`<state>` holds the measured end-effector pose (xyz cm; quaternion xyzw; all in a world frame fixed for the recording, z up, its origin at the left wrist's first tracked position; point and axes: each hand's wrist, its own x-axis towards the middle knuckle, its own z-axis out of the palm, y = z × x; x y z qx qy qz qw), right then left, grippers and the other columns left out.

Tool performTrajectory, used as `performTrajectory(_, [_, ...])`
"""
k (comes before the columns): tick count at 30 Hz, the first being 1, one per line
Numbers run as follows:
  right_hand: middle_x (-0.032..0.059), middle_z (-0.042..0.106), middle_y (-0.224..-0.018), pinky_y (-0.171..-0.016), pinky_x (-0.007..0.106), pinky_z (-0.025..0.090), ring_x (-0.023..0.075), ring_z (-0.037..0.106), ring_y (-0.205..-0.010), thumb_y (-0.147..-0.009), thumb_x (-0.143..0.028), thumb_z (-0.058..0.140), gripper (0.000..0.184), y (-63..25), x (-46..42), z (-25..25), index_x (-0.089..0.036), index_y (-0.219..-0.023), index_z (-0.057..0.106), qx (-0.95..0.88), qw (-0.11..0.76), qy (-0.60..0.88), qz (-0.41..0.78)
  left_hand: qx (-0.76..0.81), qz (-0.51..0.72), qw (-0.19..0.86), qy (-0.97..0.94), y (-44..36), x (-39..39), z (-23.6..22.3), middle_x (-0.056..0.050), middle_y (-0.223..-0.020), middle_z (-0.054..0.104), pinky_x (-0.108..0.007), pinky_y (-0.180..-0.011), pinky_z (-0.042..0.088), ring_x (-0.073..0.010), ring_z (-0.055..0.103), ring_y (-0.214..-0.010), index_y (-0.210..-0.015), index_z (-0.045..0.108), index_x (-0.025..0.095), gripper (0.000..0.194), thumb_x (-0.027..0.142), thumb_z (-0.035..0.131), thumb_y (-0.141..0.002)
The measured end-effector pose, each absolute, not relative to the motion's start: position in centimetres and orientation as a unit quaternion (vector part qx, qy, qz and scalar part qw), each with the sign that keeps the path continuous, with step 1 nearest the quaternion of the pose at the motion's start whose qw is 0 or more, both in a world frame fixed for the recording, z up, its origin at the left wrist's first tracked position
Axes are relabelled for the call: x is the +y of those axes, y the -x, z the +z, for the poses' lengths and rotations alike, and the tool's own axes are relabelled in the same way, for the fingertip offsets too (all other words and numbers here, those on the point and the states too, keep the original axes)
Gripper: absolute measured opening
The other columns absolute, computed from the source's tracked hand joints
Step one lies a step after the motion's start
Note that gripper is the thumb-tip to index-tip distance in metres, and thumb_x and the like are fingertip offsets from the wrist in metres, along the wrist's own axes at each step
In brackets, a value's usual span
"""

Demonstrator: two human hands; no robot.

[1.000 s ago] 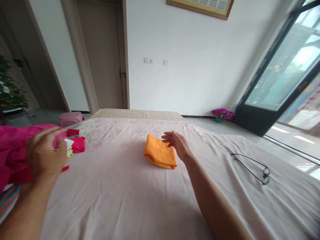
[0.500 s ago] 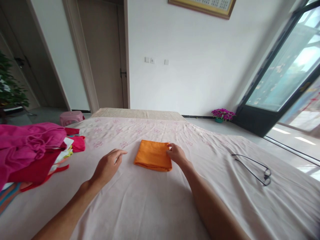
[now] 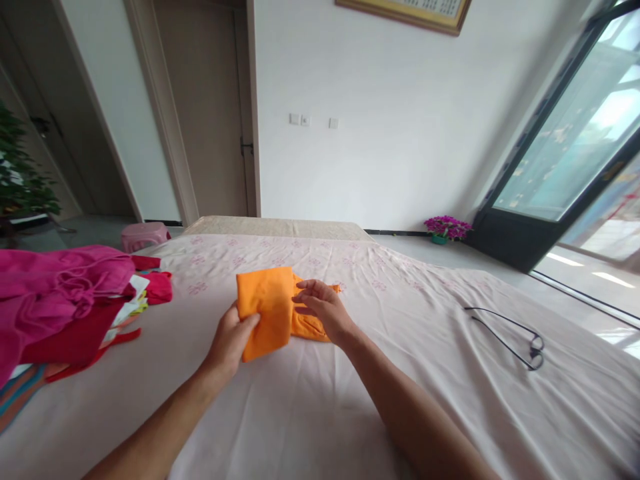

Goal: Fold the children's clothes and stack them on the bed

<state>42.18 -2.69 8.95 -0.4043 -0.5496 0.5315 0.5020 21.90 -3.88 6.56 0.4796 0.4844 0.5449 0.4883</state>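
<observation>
A folded orange cloth (image 3: 267, 308) lies in the middle of the pale pink bed sheet (image 3: 300, 400). My left hand (image 3: 231, 339) grips its left part and lifts that part up off the bed. My right hand (image 3: 323, 308) rests on the cloth's right part with its fingers stretched out flat, pressing it down. Both forearms reach in from the bottom of the view.
A heap of pink and red clothes (image 3: 60, 300) lies at the bed's left edge. A black wire hanger (image 3: 510, 333) sits on the sheet at the right. Beyond the bed are a pink stool (image 3: 143, 235), a door, a flower pot (image 3: 445, 230) and a large window.
My left hand came from the clothes heap to the orange cloth, took hold of its left side and raised it. My right hand slid onto the cloth's top.
</observation>
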Motion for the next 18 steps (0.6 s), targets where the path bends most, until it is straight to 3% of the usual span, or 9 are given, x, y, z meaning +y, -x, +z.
performTrajectory(2, [0.0054,0.066,-0.102,-0.087,0.036,0.047,0.0202,0.062,-0.099,-0.075,-0.031,0.066,0.035,-43.9,-1.7,7.8,-0.020,-0.108,0.062,-0.608,0.444,0.505,0.422,0.524,0.563,0.477,-0.425,-19.6,-2.2,6.1,-0.006,-0.094,0.072,-0.034,-0.074,0.056,-0.0252,0.070,-0.090,-0.105,0.060,0.017,0.037,0.030,0.062,-0.071])
performTrajectory(5, [0.0077,0.065,-0.114,-0.090,0.036,0.044,0.0237,0.058,-0.107,-0.069,-0.033,0.072,0.046,-45.6,-0.8,6.4,-0.022,-0.114,0.065,-0.713,0.267,0.603,0.237,0.570,0.546,0.424,-0.443,-15.4,0.4,5.8,-0.004,-0.087,0.071,-0.033,-0.069,0.054,-0.0239,0.069,-0.083,-0.099,0.060,0.018,0.033,0.027,0.059,-0.067])
performTrajectory(8, [0.0060,0.067,-0.106,-0.085,0.031,0.043,0.0233,0.059,-0.105,-0.075,-0.031,0.068,0.031,-45.7,-0.7,5.6,-0.024,-0.105,0.069,-0.754,0.165,0.621,0.135,0.643,0.485,0.305,-0.508,-11.7,2.1,5.3,-0.008,-0.096,0.071,-0.036,-0.075,0.054,-0.0264,0.069,-0.089,-0.106,0.060,0.018,0.040,0.024,0.058,-0.067])
performTrajectory(10, [0.0043,0.069,-0.099,-0.082,0.028,0.042,0.0199,0.061,-0.098,-0.081,-0.022,0.058,0.020,-45.3,-0.7,5.5,-0.024,-0.095,0.071,-0.765,0.153,0.615,0.116,0.690,0.446,0.176,-0.542,-10.4,2.4,4.9,-0.012,-0.108,0.069,-0.040,-0.083,0.052,-0.0288,0.067,-0.098,-0.115,0.059,0.018,0.047,0.025,0.059,-0.068])
performTrajectory(12, [0.0038,0.070,-0.096,-0.081,0.026,0.041,0.0175,0.062,-0.095,-0.083,-0.015,0.051,0.023,-45.0,-0.8,5.6,-0.023,-0.089,0.071,-0.774,0.156,0.605,0.106,0.697,0.408,0.078,-0.584,-10.5,2.2,4.5,-0.014,-0.119,0.066,-0.041,-0.091,0.049,-0.0289,0.064,-0.105,-0.122,0.056,0.018,0.050,0.029,0.056,-0.074])
performTrajectory(15, [0.0041,0.070,-0.096,-0.079,0.025,0.040,0.0175,0.061,-0.094,-0.084,-0.018,0.053,0.019,-44.7,-1.1,5.9,-0.022,-0.090,0.070,-0.781,0.163,0.596,0.089,0.650,0.333,0.076,-0.678,-13.3,1.0,4.2,-0.012,-0.124,0.064,-0.036,-0.094,0.047,-0.0258,0.062,-0.111,-0.125,0.056,0.019,0.049,0.041,0.053,-0.081])
performTrajectory(18, [0.0032,0.070,-0.095,-0.072,0.026,0.038,0.0185,0.060,-0.091,-0.080,-0.028,0.062,0.016,-44.6,-1.4,6.0,-0.024,-0.094,0.068,-0.784,0.156,0.593,0.094,0.598,0.244,0.092,-0.757,-16.7,-0.5,4.2,-0.009,-0.115,0.068,-0.032,-0.090,0.045,-0.0248,0.061,-0.110,-0.111,0.064,0.022,0.039,0.043,0.060,-0.079])
